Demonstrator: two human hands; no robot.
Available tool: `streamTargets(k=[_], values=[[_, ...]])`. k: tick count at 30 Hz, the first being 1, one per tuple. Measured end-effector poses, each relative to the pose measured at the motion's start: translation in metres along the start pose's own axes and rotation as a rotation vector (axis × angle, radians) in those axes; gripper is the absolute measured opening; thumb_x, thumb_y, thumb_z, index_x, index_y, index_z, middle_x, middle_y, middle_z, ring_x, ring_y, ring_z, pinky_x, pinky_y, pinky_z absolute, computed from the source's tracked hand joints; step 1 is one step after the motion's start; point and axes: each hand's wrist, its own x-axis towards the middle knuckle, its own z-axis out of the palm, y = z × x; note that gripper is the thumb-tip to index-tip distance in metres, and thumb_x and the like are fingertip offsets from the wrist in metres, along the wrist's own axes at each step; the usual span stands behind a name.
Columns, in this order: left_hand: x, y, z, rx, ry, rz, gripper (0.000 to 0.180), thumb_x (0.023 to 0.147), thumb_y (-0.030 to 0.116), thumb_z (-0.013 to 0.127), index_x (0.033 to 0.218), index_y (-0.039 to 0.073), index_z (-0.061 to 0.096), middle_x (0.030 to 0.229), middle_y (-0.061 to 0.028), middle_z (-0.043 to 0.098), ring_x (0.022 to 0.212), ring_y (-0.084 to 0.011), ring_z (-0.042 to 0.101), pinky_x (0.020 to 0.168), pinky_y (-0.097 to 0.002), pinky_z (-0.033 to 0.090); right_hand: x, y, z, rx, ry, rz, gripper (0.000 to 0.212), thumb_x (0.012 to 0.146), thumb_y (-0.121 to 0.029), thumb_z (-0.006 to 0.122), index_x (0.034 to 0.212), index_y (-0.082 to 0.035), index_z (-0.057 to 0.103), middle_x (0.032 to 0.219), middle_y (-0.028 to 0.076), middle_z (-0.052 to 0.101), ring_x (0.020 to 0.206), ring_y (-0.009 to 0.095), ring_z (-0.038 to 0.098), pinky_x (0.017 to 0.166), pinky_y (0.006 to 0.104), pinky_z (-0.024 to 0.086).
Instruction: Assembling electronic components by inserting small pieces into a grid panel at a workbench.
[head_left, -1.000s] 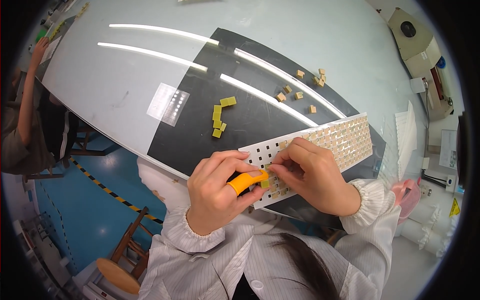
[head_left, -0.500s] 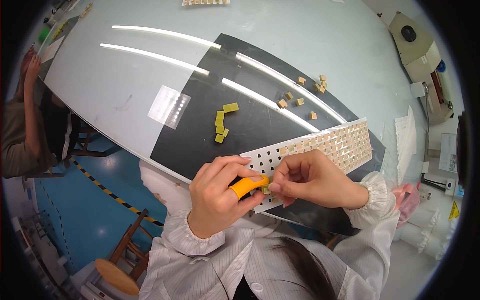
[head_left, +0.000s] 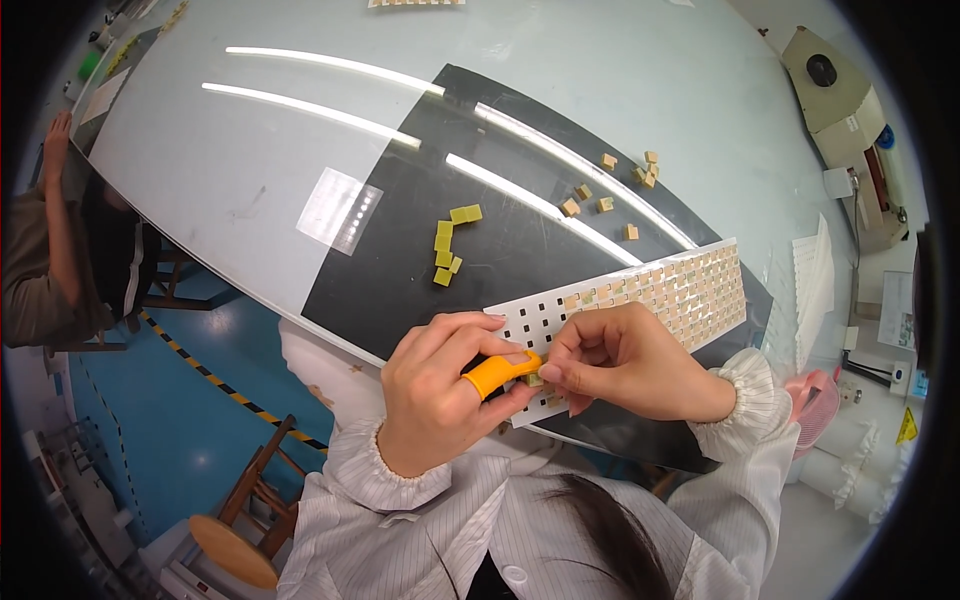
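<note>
My left hand (head_left: 440,390), with an orange finger sleeve (head_left: 492,376) on one finger, is closed on a small yellow-green block (head_left: 535,380). Close against it on the right, my right hand (head_left: 625,365) has thumb and forefinger pinched together at the block; what lies between those fingertips is hidden. Both hands are over the near left part of a white perforated sheet (head_left: 512,315). Dark square holes show at its left end, while small tan pieces (head_left: 690,295) sit in rows across the rest.
Yellow-green blocks (head_left: 444,245) lie on the black mat (head_left: 400,290), left of the sheet. Several loose tan blocks (head_left: 605,205) are beyond it. A clear plastic piece (head_left: 340,210) crosses the mat's left edge. Another person's arm (head_left: 58,220) rests at the far left; a stool (head_left: 235,550) stands below.
Both hands hold nearly the same pose at the block. The whole view has shifted very slightly. At the far left, the other person's hand and arm have moved a little.
</note>
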Motion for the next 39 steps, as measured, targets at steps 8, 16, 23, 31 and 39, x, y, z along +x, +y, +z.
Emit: streamTargets(k=[8,16,23,31,39], values=[[0.000,-0.001,0.000,0.007,-0.006,0.017,0.027,0.056,0.016,0.086,0.077,0.010,0.071,0.088,0.0007,0.066,0.089,-0.0186,0.065,0.066,-0.0316,0.047,0.000,0.000,-0.001,-0.007,0.003,-0.010,0.015,0.091,-0.011,0.068,0.087,0.003,0.062,0.079,0.004,0.066,0.067,0.007,0.063,0.062,0.0210,0.054],[-0.002,-0.002,0.002,0.022,-0.024,0.051,0.032,0.052,0.012,0.088,0.078,0.009,0.070,0.086,-0.0031,0.069,0.090,-0.0235,0.066,0.071,-0.0352,0.050,-0.001,0.007,0.006,-0.354,0.088,-0.226,0.016,0.089,-0.009,0.071,0.089,0.000,0.058,0.076,0.002,0.063,0.064,0.005,0.060,0.056,0.0194,0.049],[-0.001,-0.001,0.002,0.006,-0.002,0.019,0.027,0.054,0.015,0.086,0.077,0.010,0.072,0.087,0.0007,0.066,0.090,-0.0189,0.065,0.066,-0.0319,0.047,-0.002,0.010,0.003,-0.485,0.156,-0.448,0.019,0.085,-0.010,0.074,0.093,-0.001,0.058,0.081,0.003,0.063,0.067,0.008,0.060,0.057,0.0228,0.047],[-0.002,0.001,0.002,0.021,0.025,0.004,0.028,0.053,0.014,0.086,0.077,0.010,0.072,0.085,0.0012,0.066,0.090,-0.0193,0.066,0.066,-0.0320,0.047,-0.002,0.005,-0.003,-0.541,0.058,-0.445,0.016,0.083,-0.012,0.076,0.088,-0.001,0.065,0.079,0.006,0.065,0.064,0.013,0.060,0.056,0.0243,0.047],[-0.001,-0.001,0.002,0.014,0.009,0.023,0.027,0.054,0.015,0.087,0.077,0.011,0.072,0.084,0.0014,0.065,0.089,-0.0190,0.065,0.067,-0.0320,0.047,-0.002,0.008,0.001,-0.638,0.294,-0.556,0.013,0.083,-0.008,0.075,0.087,0.000,0.065,0.077,0.005,0.063,0.061,0.012,0.059,0.055,0.0244,0.047]])
